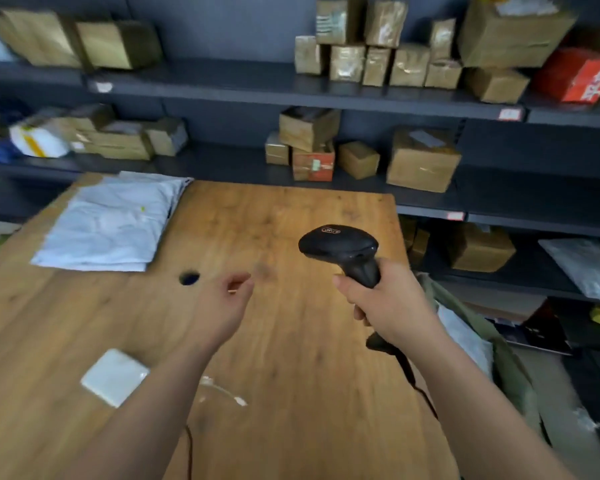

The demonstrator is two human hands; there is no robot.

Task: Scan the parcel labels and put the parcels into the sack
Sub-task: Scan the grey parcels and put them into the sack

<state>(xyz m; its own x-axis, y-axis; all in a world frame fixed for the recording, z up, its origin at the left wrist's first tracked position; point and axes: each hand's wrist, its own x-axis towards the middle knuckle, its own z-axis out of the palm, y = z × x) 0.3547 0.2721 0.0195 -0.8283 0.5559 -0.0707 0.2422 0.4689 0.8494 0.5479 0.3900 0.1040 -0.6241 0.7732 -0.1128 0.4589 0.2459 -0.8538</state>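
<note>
My right hand [385, 306] grips the handle of a black barcode scanner [340, 247] above the wooden table [291, 341], its head pointing left. My left hand [226, 299] hovers over the middle of the table with loosely curled fingers and holds nothing. A stack of grey-white mailer parcels [115, 220] lies at the table's far left. An olive-green sack [506, 362] hangs open beside the table's right edge, with a pale parcel showing inside it.
A small white box [113, 375] and a white cable [222, 391] lie near the table's front left. A round hole [189, 277] is in the tabletop. Dark shelves [291, 88] behind hold several cardboard boxes and bags. The scanner's cord [420, 386] trails down.
</note>
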